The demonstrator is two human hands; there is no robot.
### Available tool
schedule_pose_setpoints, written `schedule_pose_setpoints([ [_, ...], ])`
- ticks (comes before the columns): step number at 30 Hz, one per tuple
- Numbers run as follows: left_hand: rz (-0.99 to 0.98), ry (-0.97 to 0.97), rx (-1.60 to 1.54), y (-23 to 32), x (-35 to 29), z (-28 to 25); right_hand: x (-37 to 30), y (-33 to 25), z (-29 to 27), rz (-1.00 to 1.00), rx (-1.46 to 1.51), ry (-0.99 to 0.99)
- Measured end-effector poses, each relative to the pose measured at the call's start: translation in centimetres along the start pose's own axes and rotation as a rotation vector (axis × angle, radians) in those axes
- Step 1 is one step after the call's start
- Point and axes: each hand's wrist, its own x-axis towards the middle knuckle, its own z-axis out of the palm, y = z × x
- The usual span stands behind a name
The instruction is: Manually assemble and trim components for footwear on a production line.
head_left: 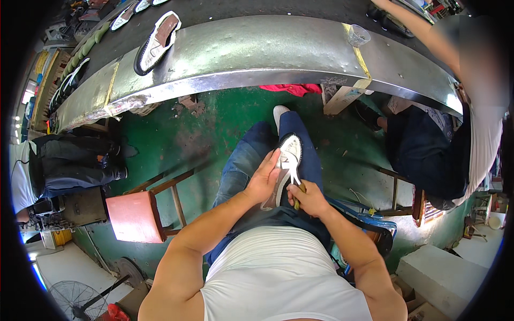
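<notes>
Presently the left hand (262, 182) clasps the left flank of a white, brown-lined shoe with black-edged sole (290, 148), its long axis toe-forward above blue trouser legs (246, 155), while the right hand (310, 200), fisted round an olive-yellow handle (296, 203), sits just right of its opening.

Both arms (206, 235) bend inward, left hand (262, 181) farther forward (right hand (310, 199) curled).

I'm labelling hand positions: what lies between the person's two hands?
In the head view, part of a white-and-brown shoe lies between the left hand and the right hand.
</notes>
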Motion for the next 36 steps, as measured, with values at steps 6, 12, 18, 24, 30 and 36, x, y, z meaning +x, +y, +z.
schedule_pose_setpoints([
  [6,-0.036,-0.044,-0.061,-0.2,-0.2,-0.2,-0.7,-2.9,-2.6,0.19,0.028,-0.173],
  [12,-0.125,-0.065,-0.032,0.8,0.0,0.5,0.2,-5.8,-6.3,0.352,0.243,-0.516],
  [18,-0.004,-0.056,0.04,0.3,-0.3,0.0,0.2,-0.8,-0.9,0.02,-0.075,-0.071],
  [24,-0.002,-0.086,0.148,1.0,0.3,-0.5,-0.9,-1.2,-3.8,0.243,0.374,-0.376],
  [30,-0.015,-0.097,0.292,1.2,0.5,0.3,-1.2,-5.3,-4.2,0.028,-0.294,-0.077],
  [36,0.017,-0.13,0.301,2.2,0.7,-0.2,1.4,-7.7,-4.2,-0.031,-0.702,-0.019],
])
